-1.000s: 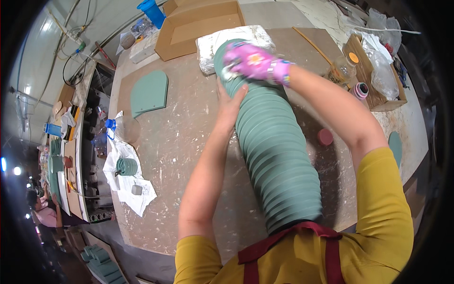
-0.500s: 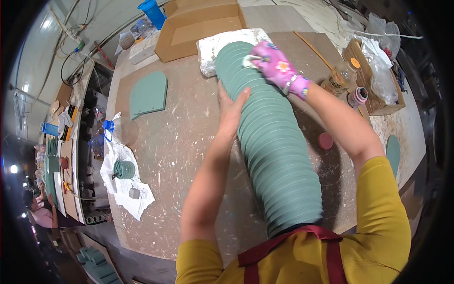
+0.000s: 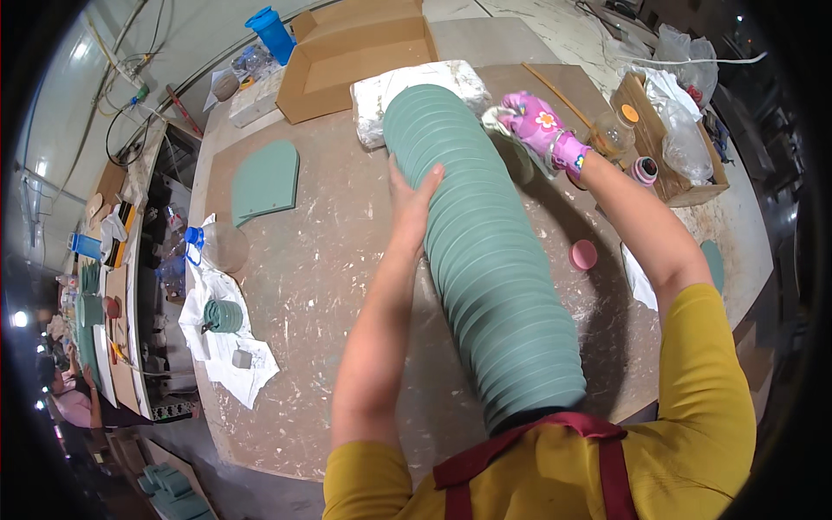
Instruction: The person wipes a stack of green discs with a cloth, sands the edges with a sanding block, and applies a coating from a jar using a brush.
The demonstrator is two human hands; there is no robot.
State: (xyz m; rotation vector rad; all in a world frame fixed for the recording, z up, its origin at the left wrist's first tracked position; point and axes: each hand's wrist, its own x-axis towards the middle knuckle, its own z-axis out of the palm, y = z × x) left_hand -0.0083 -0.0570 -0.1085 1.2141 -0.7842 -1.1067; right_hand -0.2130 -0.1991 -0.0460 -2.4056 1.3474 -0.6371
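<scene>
A long row of green round-topped slabs [image 3: 490,234] lies packed face to face, running from my apron to a white block [image 3: 464,82]. My left hand [image 3: 414,198], bare, grips the row's left side near the far end, thumb on top and fingers down along the edge, partly hidden. My right hand [image 3: 542,128], in a pink flowered glove, is closed on a crumpled white cloth [image 3: 497,120]. It hovers right of the row's far end, apart from it. Something pale green below the glove is too unclear to name.
A single green slab [image 3: 267,182] lies left. A cardboard box [image 3: 355,65] stands behind, a clear jug [image 3: 227,250] and a white sheet [image 3: 251,373] at left. To the right are a pink lid [image 3: 582,255], a glass jar [image 3: 614,137] and a wooden crate [image 3: 693,186].
My right hand has lifted off the slabs with the cloth and moved right. My left hand stays on the row's side, and the view has shifted slightly.
</scene>
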